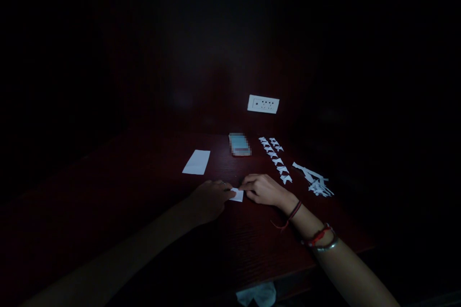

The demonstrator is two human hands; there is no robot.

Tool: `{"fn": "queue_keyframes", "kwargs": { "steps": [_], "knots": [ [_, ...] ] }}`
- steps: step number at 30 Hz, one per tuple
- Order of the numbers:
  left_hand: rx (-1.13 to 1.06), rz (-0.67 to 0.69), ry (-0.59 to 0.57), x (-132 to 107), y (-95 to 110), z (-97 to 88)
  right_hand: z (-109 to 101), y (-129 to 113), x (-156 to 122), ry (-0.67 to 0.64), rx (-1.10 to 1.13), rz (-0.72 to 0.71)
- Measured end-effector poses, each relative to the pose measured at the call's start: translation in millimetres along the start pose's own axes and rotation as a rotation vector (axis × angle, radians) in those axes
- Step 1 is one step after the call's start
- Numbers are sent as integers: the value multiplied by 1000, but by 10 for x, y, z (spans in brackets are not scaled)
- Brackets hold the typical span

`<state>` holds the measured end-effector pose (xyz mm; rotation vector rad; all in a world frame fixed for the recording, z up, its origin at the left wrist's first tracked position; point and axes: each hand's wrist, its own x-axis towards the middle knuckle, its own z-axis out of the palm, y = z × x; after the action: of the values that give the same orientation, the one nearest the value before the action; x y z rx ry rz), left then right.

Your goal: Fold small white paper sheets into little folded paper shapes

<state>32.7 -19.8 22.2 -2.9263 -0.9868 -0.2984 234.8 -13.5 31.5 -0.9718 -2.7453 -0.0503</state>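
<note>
A small white piece of paper (237, 195) lies on the dark red-brown table (144, 211), between my two hands. My left hand (211, 197) is curled, with its fingertips pinching the paper's left edge. From the right, the closed fingers of my right hand (264, 190) press on the paper's other edge. Red thread bands and a metal bangle circle my right wrist. The scene is very dark.
A white paper sheet (196, 161) lies at the left. A blurred blue-and-red object (239, 144) sits behind my hands. A row of folded white paper shapes (275, 159) and a heap of paper strips (315, 181) lie to the right. A white wall socket (263, 104) is behind.
</note>
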Motion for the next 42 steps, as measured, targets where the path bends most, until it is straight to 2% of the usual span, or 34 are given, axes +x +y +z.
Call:
{"fn": "queue_keyframes", "kwargs": {
  "steps": [6, 9, 13, 16, 22, 25, 28, 36, 42],
  "knots": [
    [38, 0, -2, -16, 13, -28, -39, 26, -88, -9, -36, 9],
    [53, -11, 28, -29, 23, -2, -52, 30, -145, 46, -16, 65],
    [64, 0, 114, -34, 46, 61, -44, -21, -124, 177, 134, 108],
    [56, -8, 176, -8, 50, 108, 24, -51, -39, 211, 277, 111],
    [-101, -120, 239, 74, -45, 213, 194, 15, 93, 143, 424, 259],
    [-200, -197, 273, 93, -93, 268, 228, 47, 143, 111, 456, 379],
    [-271, -246, 261, 105, -108, 291, 222, 55, 201, 28, 501, 458],
    [-405, -314, 238, 128, -113, 277, 140, 41, 345, -98, 392, 470],
    [-453, -238, 307, 132, -132, 254, 124, 26, 274, 5, 524, 466]
  ]
}}
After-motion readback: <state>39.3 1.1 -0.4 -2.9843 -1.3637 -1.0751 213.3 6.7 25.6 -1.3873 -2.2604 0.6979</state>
